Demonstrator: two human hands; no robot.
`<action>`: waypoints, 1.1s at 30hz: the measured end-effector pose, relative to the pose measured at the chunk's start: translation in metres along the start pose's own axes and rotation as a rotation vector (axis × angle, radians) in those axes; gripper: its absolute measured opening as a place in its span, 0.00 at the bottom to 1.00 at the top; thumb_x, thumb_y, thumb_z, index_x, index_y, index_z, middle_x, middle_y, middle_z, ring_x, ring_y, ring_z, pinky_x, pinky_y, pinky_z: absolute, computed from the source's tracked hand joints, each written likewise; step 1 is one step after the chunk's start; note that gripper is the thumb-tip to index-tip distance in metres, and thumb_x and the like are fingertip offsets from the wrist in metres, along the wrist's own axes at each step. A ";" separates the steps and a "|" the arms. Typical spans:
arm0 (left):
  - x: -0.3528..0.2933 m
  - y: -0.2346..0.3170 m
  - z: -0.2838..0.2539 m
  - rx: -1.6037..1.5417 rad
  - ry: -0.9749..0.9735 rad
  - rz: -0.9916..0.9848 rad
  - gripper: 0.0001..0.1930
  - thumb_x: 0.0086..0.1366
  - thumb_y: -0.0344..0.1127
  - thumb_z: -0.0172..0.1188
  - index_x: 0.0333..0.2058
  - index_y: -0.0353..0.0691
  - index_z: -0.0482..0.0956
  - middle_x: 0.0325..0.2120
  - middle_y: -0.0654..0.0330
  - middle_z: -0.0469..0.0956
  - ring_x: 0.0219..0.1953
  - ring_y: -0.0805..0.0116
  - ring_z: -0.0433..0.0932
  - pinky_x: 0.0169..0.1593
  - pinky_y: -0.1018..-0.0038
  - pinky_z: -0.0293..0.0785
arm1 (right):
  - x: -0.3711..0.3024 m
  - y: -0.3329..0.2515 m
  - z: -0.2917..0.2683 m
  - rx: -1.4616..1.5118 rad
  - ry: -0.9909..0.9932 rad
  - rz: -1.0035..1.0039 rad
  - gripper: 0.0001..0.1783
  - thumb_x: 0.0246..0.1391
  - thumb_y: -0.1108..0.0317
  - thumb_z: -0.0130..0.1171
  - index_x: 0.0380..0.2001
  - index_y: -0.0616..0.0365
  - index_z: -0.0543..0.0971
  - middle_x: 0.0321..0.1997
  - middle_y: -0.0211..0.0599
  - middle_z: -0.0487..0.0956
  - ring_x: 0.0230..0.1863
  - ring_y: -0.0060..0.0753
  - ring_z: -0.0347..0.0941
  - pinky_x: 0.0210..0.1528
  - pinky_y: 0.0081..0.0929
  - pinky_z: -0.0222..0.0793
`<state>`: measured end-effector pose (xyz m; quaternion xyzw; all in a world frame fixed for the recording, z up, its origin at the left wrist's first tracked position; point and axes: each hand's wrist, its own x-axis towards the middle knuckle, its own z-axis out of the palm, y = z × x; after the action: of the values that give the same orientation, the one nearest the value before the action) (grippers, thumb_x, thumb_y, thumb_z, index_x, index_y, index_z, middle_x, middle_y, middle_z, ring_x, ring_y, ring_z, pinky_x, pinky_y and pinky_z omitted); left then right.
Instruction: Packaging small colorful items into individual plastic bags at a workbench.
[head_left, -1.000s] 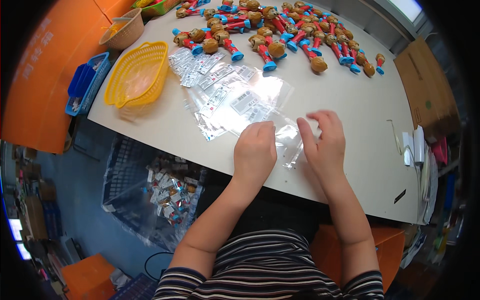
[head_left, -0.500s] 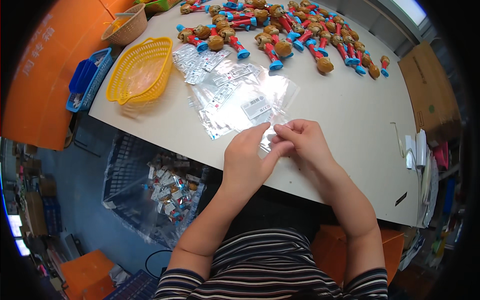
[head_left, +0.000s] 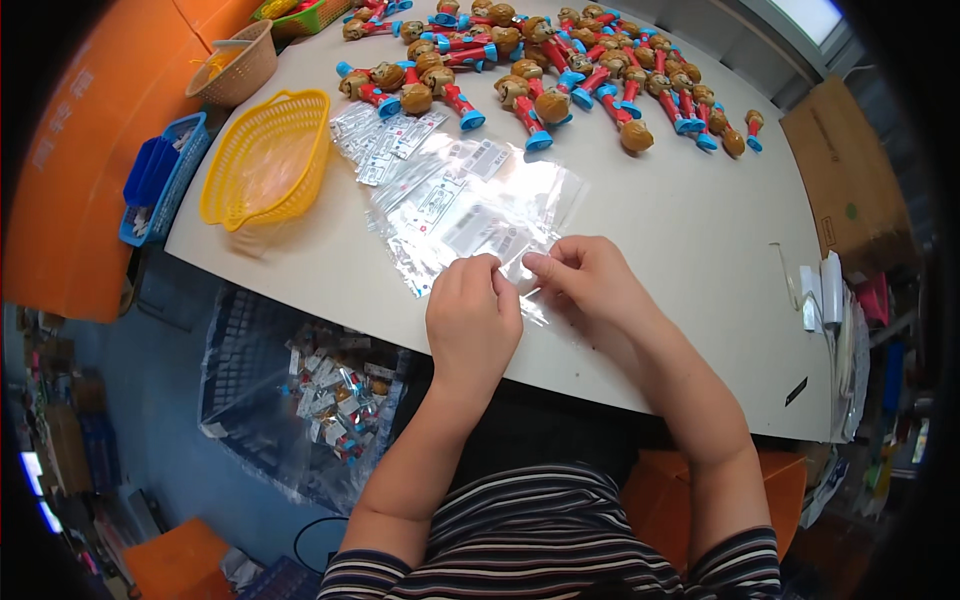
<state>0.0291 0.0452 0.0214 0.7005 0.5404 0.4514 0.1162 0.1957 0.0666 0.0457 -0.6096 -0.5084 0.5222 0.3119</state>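
My left hand point(head_left: 472, 312) is closed, fingertips curled against the thumb at the near edge of a clear plastic bag point(head_left: 514, 266). Across from it, my right hand point(head_left: 590, 283) pinches the same bag between thumb and forefinger. Glare hides where this bag ends and the others begin. Flat clear bags point(head_left: 425, 205) with printed labels lie overlapped just beyond my hands. Farther back is a heap of small red figures point(head_left: 530, 122) with brown heads and light-blue bases, lying on the table.
A yellow plastic basket point(head_left: 322, 118) stands on the table's left, beside a blue basket point(head_left: 140, 232) and a tan one point(head_left: 258, 62). Below the left edge, a lined blue crate point(head_left: 232, 375) holds bagged figures. A cardboard box point(head_left: 845, 165) stands at the right.
My left hand has drawn back a little toward me and its spread fingers have curled in. The gap between the hands has widened, showing more of the bag. The whole view has shifted slightly.
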 end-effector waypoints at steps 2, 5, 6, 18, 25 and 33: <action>-0.003 0.001 -0.004 0.054 0.013 0.088 0.07 0.57 0.25 0.60 0.36 0.34 0.77 0.31 0.51 0.76 0.35 0.51 0.75 0.39 0.62 0.72 | 0.017 -0.011 -0.013 -0.182 -0.005 -0.033 0.17 0.57 0.56 0.68 0.29 0.61 0.81 0.25 0.28 0.80 0.25 0.15 0.74 0.29 0.19 0.72; -0.006 -0.001 0.002 0.099 -0.217 0.165 0.08 0.55 0.24 0.60 0.36 0.33 0.76 0.33 0.51 0.74 0.36 0.51 0.74 0.39 0.62 0.72 | 0.068 -0.017 -0.045 -0.447 0.410 -0.316 0.23 0.54 0.52 0.69 0.40 0.63 0.81 0.32 0.36 0.82 0.32 0.26 0.79 0.34 0.25 0.74; -0.007 -0.001 0.004 0.102 -0.215 0.169 0.08 0.55 0.24 0.60 0.36 0.33 0.76 0.33 0.51 0.74 0.36 0.51 0.74 0.39 0.62 0.72 | 0.088 -0.020 -0.050 -0.482 0.556 -0.385 0.27 0.53 0.50 0.70 0.45 0.61 0.79 0.39 0.41 0.81 0.38 0.32 0.79 0.39 0.29 0.75; -0.022 -0.012 0.016 -0.051 -0.135 0.121 0.10 0.56 0.20 0.59 0.38 0.29 0.75 0.39 0.49 0.72 0.44 0.49 0.73 0.48 0.61 0.72 | 0.107 -0.047 -0.086 -0.353 0.464 -0.546 0.21 0.54 0.58 0.65 0.49 0.54 0.81 0.30 0.28 0.78 0.28 0.22 0.71 0.31 0.22 0.67; -0.020 -0.009 0.017 -0.058 -0.097 0.168 0.10 0.54 0.18 0.60 0.36 0.30 0.76 0.38 0.50 0.74 0.43 0.49 0.75 0.48 0.61 0.73 | 0.052 -0.068 -0.149 -0.132 0.014 -0.042 0.18 0.58 0.57 0.58 0.48 0.54 0.82 0.23 0.17 0.67 0.20 0.11 0.55 0.22 0.13 0.52; -0.022 -0.009 0.019 -0.087 -0.050 0.181 0.10 0.54 0.19 0.60 0.37 0.31 0.76 0.37 0.50 0.74 0.42 0.50 0.75 0.47 0.62 0.73 | 0.077 -0.010 -0.114 -0.437 0.259 0.016 0.39 0.49 0.44 0.69 0.57 0.60 0.75 0.40 0.36 0.81 0.36 0.25 0.77 0.36 0.24 0.72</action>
<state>0.0374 0.0357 -0.0058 0.7518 0.4516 0.4656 0.1186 0.2970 0.1594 0.0597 -0.7283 -0.5603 0.3199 0.2311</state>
